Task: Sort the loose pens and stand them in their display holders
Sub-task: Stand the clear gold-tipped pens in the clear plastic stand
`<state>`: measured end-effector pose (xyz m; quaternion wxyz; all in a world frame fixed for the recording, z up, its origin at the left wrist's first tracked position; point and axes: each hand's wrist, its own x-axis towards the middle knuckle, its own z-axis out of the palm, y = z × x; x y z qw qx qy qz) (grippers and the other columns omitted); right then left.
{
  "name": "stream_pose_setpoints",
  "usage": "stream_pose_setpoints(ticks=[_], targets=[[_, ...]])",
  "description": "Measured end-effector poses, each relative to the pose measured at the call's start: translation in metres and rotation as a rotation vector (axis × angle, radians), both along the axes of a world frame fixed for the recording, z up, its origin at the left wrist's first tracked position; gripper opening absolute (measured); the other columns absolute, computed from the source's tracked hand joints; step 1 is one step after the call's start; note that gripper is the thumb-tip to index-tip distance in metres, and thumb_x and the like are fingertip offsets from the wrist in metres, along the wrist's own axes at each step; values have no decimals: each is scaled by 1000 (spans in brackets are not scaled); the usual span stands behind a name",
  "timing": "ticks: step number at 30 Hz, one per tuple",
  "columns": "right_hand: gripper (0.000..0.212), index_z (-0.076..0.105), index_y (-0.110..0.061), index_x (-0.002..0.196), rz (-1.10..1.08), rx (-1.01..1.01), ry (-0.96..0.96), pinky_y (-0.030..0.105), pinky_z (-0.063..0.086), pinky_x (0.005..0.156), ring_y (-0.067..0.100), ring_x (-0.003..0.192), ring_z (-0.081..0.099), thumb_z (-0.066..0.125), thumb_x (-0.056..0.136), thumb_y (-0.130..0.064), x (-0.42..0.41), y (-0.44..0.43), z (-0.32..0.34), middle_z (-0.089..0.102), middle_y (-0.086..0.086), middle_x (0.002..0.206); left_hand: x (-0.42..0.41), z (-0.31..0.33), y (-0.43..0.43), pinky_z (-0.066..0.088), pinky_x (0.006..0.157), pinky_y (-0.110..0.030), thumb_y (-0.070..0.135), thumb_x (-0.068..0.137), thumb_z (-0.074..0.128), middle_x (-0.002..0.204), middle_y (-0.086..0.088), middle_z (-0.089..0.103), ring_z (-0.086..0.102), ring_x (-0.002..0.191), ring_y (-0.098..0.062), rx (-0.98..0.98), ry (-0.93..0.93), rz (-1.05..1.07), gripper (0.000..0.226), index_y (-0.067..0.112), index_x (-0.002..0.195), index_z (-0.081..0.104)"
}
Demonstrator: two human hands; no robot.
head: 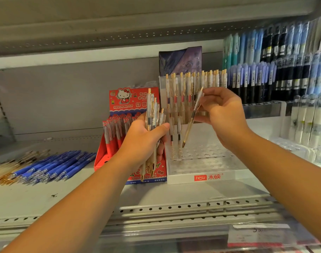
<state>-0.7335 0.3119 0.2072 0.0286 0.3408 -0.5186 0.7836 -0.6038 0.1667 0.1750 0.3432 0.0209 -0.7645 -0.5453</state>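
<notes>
My left hand (144,143) grips a bundle of clear gold-tipped pens (152,117) upright in front of the red Hello Kitty box (132,101). My right hand (223,114) pinches one clear gold-tipped pen (191,119) by its upper end, tilted, with its tip just above the holes of the white stepped display holder (203,165). That holder's back rows carry several standing pens of the same kind (192,84); a few more stand in a middle row. Its front rows of holes show no pens.
Loose blue pens (53,167) and clear gold pens (8,167) lie on the shelf at the left. Red capped pens (114,130) fill the Hello Kitty box. Racks of blue and black pens (276,66) stand at the right. The perforated shelf edge (174,207) runs in front.
</notes>
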Motion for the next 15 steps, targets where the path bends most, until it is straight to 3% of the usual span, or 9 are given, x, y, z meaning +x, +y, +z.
stream_pose_setpoints(ticks=[3,7,10,15], targets=[[27,59,-21,96,-128,38,116,35,62,62,19,82,72,53,95,5,-4,0,-2,65,1,94,-1,-1,-2,51,48,-32,26,97,59,61,-4,63,56,48,-23,-27,3,26,13,36,103,54],[28,58,-22,102,-215,127,222,43,61,74,19,96,66,55,94,4,-5,-3,-7,64,-1,98,0,-1,-4,51,48,-34,26,97,59,61,-8,61,55,49,-27,-1,13,28,13,33,105,52],[26,58,-24,104,-255,168,266,35,60,80,8,93,63,57,95,0,-2,-7,-9,62,-10,94,0,-1,-3,52,48,-36,26,97,58,64,-9,63,56,50,-28,-10,4,30,16,34,108,52],[29,58,-24,102,-255,178,269,36,60,80,9,92,63,57,93,4,-2,-8,-9,62,-11,94,2,-1,-1,52,48,-32,26,98,58,63,-3,63,57,49,-21,-4,-14,4,23,37,116,50]])
